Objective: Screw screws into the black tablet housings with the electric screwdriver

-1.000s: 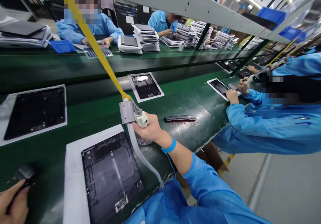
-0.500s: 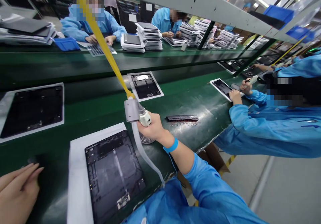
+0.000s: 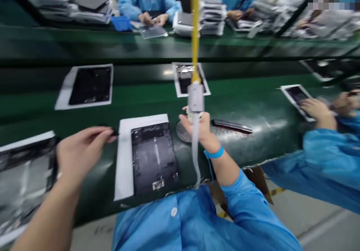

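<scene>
Holding hands well apart, left hand [image 3: 81, 150] pinching a black bit [image 3: 114, 132], right hand [image 3: 198, 129] gripping a hanging tool [image 3: 195, 98].

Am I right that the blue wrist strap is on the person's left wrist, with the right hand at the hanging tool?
The blue wrist strap is on the right wrist, not the left, as the head view shows; the right hand is at the hanging tool.

A green assembly-line belt [image 3: 253, 101] carries dark tablet back panels [image 3: 153, 157], each lying flat on a white paper sheet [image 3: 123, 161], spaced along its length. Right of the nearest panel lie a round perforated metal pad [image 3: 182, 132] and a black ribbed strip [image 3: 232, 125].
</scene>
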`<state>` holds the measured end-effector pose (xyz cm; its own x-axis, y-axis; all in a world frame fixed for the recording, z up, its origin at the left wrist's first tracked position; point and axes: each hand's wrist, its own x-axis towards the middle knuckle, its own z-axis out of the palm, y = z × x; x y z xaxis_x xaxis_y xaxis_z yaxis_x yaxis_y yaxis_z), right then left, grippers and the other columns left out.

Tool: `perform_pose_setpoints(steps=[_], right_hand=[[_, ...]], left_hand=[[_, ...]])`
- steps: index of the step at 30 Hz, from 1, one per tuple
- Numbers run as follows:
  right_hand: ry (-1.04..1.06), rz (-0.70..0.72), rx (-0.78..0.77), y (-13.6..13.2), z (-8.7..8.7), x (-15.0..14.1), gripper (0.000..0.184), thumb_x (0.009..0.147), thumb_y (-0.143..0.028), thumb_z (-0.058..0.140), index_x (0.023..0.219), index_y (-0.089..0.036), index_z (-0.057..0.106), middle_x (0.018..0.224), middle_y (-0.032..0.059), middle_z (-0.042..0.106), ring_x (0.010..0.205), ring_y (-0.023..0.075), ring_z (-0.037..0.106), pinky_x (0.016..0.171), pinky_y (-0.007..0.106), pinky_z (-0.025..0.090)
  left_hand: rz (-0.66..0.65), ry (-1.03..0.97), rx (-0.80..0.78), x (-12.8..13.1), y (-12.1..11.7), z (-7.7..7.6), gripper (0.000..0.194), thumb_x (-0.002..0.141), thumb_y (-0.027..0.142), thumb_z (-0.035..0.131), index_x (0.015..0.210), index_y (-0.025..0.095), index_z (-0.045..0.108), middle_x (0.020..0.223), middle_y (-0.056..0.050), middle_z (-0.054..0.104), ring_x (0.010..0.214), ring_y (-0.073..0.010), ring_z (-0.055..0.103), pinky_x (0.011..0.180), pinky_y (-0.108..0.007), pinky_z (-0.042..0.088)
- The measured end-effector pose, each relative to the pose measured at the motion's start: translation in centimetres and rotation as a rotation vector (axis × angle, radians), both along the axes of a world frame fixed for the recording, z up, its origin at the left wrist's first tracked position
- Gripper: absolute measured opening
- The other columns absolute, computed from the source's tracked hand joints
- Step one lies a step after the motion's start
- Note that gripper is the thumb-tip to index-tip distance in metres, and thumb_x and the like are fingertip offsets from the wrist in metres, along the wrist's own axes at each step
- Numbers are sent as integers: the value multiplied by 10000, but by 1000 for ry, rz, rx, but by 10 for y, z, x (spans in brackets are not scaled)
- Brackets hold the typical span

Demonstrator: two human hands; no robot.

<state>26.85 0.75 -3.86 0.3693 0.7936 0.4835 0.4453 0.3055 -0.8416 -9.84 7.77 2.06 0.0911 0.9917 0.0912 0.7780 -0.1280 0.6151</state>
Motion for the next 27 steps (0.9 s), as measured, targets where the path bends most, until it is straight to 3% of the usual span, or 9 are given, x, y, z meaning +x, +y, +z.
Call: perform_pose_setpoints(steps=[1, 3, 6, 10, 13, 16, 21, 27], right_hand=[[0, -13, 5, -1, -2, 2, 293, 938, -517, 838, 1038, -246, 789, 791, -7, 733, 658, 164, 616, 706, 358, 602], [18, -29, -5, -3, -5, 5, 320, 923, -528, 881, 1024, -246, 768, 789, -11, 724, 670, 174, 649, 712, 374, 630], [23, -41, -35, -6, -7, 10, 293, 924, -473, 904, 1000, -239, 745, 761, -20, 710, 650, 178, 675, 666, 370, 616], [16, -64, -31, -10, -4, 12, 248, 918, -388, 914, 999, -236, 737, 741, -28, 703, 613, 177, 677, 632, 368, 616], [9, -76, 20, -10, -6, 11, 254, 905, -380, 926, 996, -249, 729, 722, -42, 685, 585, 174, 662, 614, 373, 624], [8, -60, 32, -9, -8, 11, 256, 908, -383, 932, 1020, -251, 744, 735, -38, 693, 575, 173, 670, 597, 374, 625], [-19, -45, 13, -9, -12, 15, 285, 962, -424, 893, 1171, -262, 784, 809, -25, 741, 653, 200, 750, 676, 404, 691], [-25, -66, 6, -10, -7, 12, 302, 988, -477, 855, 1202, -286, 762, 895, -13, 741, 732, 197, 773, 763, 417, 740]], left_hand=[[-31, -53, -56, 18, 3, 3, 219, 998, 579, 729, 951, 427, 881, 826, 218, 854, 976, -265, 843, 929, -429, 633], [-252, -183, -147, 57, 11, -2, 175, 926, 474, 808, 855, 330, 877, 878, 96, 887, 913, -244, 819, 913, -402, 626], [-460, -262, -188, 111, 25, -31, 174, 961, 366, 815, 830, 259, 856, 932, -13, 886, 919, -232, 800, 922, -386, 614], [-532, -187, -125, 153, 34, -72, 194, 1006, 218, 835, 813, 226, 819, 923, -37, 838, 911, -215, 765, 945, -384, 585], [-530, -119, -39, 161, 33, -89, 209, 1027, 179, 848, 826, 217, 803, 921, -34, 822, 910, -213, 730, 982, -407, 558], [-536, -100, 57, 160, 30, -97, 215, 1066, 188, 815, 855, 224, 795, 952, -40, 824, 970, -230, 718, 1039, -445, 536], [-568, -82, 106, 157, 27, -98, 210, 1099, 214, 766, 893, 236, 804, 978, -61, 825, 988, -260, 693, 1022, -477, 537], [-624, -66, 126, 156, 27, -96, 163, 1126, 304, 782, 995, 254, 864, 1032, -65, 827, 1019, -266, 674, 1036, -480, 539]])
